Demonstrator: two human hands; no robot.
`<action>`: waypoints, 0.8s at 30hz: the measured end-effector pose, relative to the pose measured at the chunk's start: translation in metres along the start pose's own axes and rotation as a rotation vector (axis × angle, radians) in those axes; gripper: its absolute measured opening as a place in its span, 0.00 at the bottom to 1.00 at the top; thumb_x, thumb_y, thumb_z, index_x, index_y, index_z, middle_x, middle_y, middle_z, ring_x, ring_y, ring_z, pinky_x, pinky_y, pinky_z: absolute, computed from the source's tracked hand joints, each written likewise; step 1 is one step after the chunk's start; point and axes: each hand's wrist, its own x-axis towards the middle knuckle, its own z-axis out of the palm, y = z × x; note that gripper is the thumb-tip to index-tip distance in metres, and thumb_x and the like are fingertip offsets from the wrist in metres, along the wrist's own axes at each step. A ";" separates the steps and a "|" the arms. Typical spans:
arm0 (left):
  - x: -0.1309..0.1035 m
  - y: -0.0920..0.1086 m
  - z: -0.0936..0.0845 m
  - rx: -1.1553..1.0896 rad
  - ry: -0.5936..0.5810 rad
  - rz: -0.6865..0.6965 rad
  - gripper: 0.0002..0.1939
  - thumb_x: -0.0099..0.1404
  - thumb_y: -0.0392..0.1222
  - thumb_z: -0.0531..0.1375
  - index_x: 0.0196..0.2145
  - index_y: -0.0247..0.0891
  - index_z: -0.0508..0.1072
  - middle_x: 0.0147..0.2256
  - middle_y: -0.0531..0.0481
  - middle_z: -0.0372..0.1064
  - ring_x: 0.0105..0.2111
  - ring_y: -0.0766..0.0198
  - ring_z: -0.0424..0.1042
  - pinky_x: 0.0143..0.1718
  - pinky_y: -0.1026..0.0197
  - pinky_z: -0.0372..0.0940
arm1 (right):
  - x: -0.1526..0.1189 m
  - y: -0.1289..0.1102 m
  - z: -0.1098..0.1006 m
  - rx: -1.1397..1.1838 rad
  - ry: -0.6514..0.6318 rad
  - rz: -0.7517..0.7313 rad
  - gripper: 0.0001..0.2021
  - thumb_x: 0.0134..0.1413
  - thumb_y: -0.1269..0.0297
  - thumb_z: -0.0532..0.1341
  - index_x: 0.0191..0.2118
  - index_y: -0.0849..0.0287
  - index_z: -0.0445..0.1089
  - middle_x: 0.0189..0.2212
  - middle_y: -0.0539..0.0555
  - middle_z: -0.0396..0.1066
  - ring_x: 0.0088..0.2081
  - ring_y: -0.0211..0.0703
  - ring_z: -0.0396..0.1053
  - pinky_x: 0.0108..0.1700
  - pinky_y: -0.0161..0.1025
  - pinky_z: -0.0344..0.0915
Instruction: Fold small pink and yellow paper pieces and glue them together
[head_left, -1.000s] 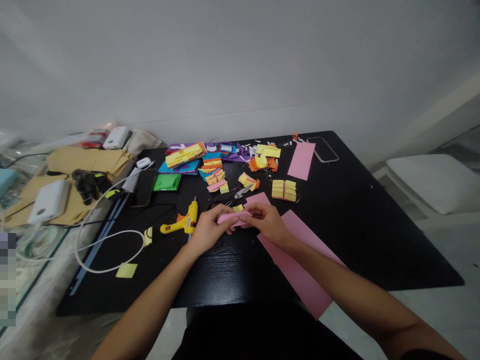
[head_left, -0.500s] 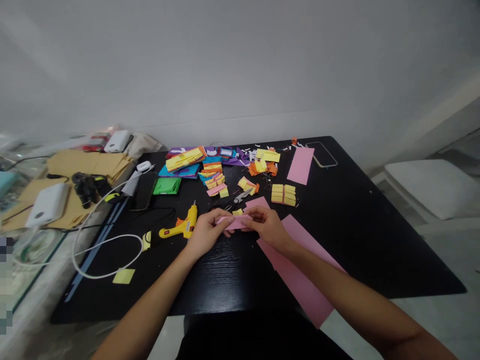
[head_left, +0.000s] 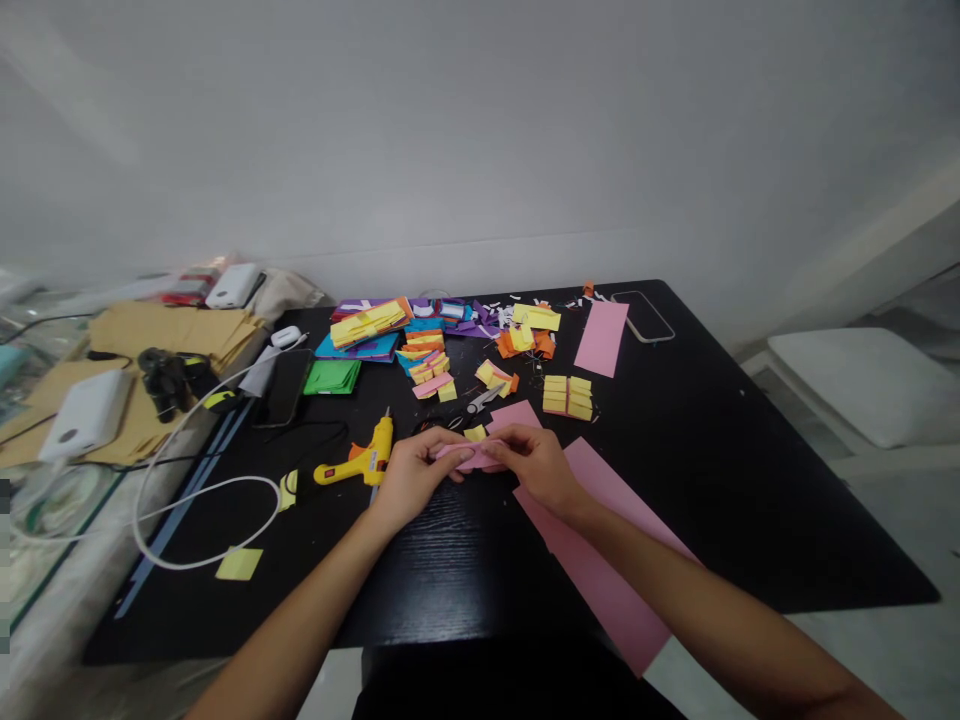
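Observation:
A small pink paper strip [head_left: 472, 458] is pinched between both my hands above the black table. My left hand [head_left: 416, 470] grips its left end, thumb on top. The right end is between the thumb and fingers of my right hand [head_left: 536, 465]. Just behind the strip shows a small yellow paper piece [head_left: 475, 434]; I cannot tell whether it is attached. A large pink sheet [head_left: 615, 570] lies under my right forearm. Left of my left hand rests a yellow glue gun [head_left: 369, 460]. Scissors [head_left: 486, 396] lie beyond the hands.
Folded yellow paper pieces [head_left: 568, 398] lie to the right, near another pink sheet [head_left: 602, 338]. Colored paper bundles [head_left: 367, 322] and scraps fill the back. At left are a white cable [head_left: 169, 565], a dark phone [head_left: 283, 388] and a power bank [head_left: 88, 412]. A phone case [head_left: 646, 318] sits back right.
The camera view has shifted slightly. Both hands stay on the pink strip, and its near face looks tilted or folded a little differently, with the fingers pressed closer together.

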 end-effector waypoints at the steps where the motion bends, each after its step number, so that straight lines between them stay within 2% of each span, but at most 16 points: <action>1: 0.000 0.000 0.000 0.001 0.003 0.000 0.16 0.63 0.53 0.67 0.37 0.35 0.80 0.28 0.50 0.77 0.24 0.63 0.77 0.28 0.63 0.72 | 0.000 0.000 0.000 -0.002 0.008 -0.005 0.18 0.42 0.48 0.76 0.33 0.56 0.81 0.30 0.51 0.78 0.35 0.46 0.77 0.41 0.45 0.80; 5: 0.000 -0.001 0.001 0.010 0.018 0.011 0.18 0.66 0.56 0.64 0.37 0.36 0.79 0.26 0.51 0.75 0.23 0.63 0.77 0.26 0.63 0.70 | 0.000 0.001 0.000 0.001 0.039 -0.012 0.17 0.43 0.49 0.77 0.34 0.57 0.81 0.30 0.52 0.78 0.34 0.46 0.77 0.43 0.48 0.81; 13: 0.000 -0.005 0.000 0.039 0.054 0.047 0.16 0.66 0.53 0.64 0.38 0.35 0.80 0.29 0.49 0.77 0.24 0.62 0.78 0.27 0.64 0.69 | -0.002 -0.002 0.001 -0.002 0.040 -0.030 0.16 0.45 0.50 0.75 0.33 0.56 0.81 0.30 0.51 0.77 0.34 0.45 0.75 0.42 0.45 0.79; 19: -0.002 -0.008 0.003 0.088 0.016 0.070 0.15 0.68 0.52 0.63 0.39 0.36 0.80 0.30 0.50 0.76 0.25 0.64 0.78 0.29 0.65 0.68 | -0.003 -0.002 0.002 -0.188 0.025 -0.154 0.12 0.50 0.53 0.72 0.32 0.57 0.80 0.28 0.51 0.76 0.31 0.43 0.71 0.36 0.40 0.72; 24: -0.003 -0.006 0.003 0.107 0.024 0.076 0.16 0.68 0.53 0.63 0.38 0.36 0.79 0.29 0.51 0.76 0.25 0.64 0.77 0.28 0.65 0.68 | -0.001 -0.003 -0.001 -0.195 0.019 -0.141 0.11 0.51 0.53 0.71 0.32 0.56 0.80 0.29 0.51 0.78 0.32 0.44 0.72 0.39 0.41 0.70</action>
